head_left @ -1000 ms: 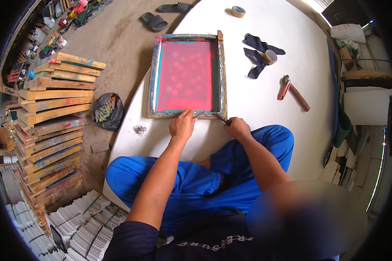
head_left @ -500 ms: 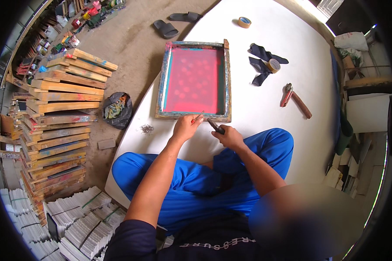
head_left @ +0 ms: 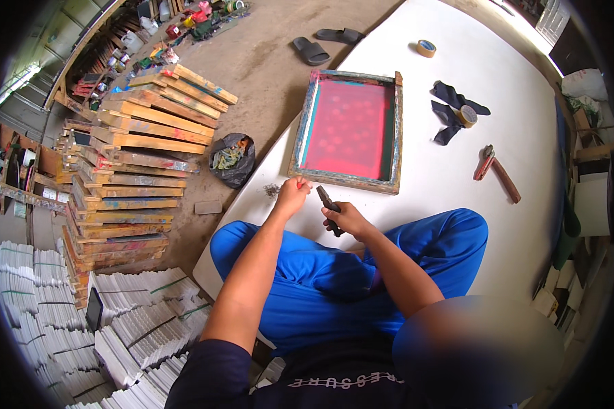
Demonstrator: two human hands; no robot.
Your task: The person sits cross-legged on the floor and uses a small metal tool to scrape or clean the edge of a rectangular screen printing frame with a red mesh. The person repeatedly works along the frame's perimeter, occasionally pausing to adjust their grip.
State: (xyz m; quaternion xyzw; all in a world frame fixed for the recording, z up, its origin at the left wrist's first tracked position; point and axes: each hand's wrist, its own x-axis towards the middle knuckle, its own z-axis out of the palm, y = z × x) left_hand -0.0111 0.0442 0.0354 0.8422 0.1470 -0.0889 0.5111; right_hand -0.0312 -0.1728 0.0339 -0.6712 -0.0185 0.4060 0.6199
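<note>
I sit cross-legged in blue trousers on a white table [head_left: 457, 61]. A wooden screen-printing frame [head_left: 348, 177] with red mesh lies in front of me. My left hand [head_left: 291, 198] rests at the frame's near left corner, fingers pinched together on something small. My right hand [head_left: 346, 219] is just below the frame's near edge and grips a dark pliers-like tool [head_left: 329, 204] that points up toward the frame. A small heap of tiny dark bits [head_left: 271, 190] lies on the table left of my left hand.
On the table to the right lie dark cloth strips [head_left: 450, 109], two tape rolls [head_left: 426, 48], and a reddish hand tool [head_left: 496, 172]. Left, on the floor: stacked wooden frames [head_left: 143, 150], a black bag [head_left: 232, 160], sandals [head_left: 311, 51] and piles of white sheets [head_left: 136, 320].
Both hands have drawn back from the frame's near edge and shifted left. The right hand has lifted the dark tool off the frame rail; the view has tilted.
</note>
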